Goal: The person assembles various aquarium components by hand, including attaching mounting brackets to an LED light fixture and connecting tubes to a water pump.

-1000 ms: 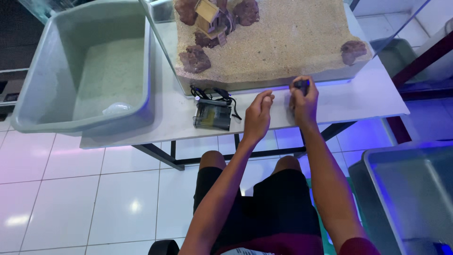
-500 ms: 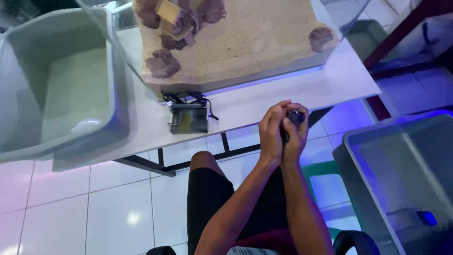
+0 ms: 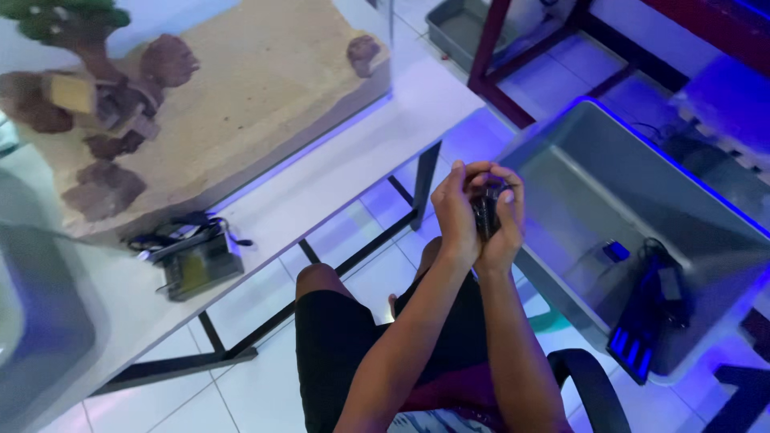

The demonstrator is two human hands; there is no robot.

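Both hands, the left hand and right hand, were clasped shut around a small dark object held off the white table, apparently mid-handling, nothing set down yet

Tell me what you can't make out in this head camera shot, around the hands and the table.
- Small dark object: mostly wrapped by the left hand and right hand; its kind is unclear.
- Grey tub on the white table: cut off by the left edge.
- Gadget with cables: tangled and too small to identify.
- Dark items in the floor bin: blue glare hides detail.
- Plant in the sand tank: cropped at the top.
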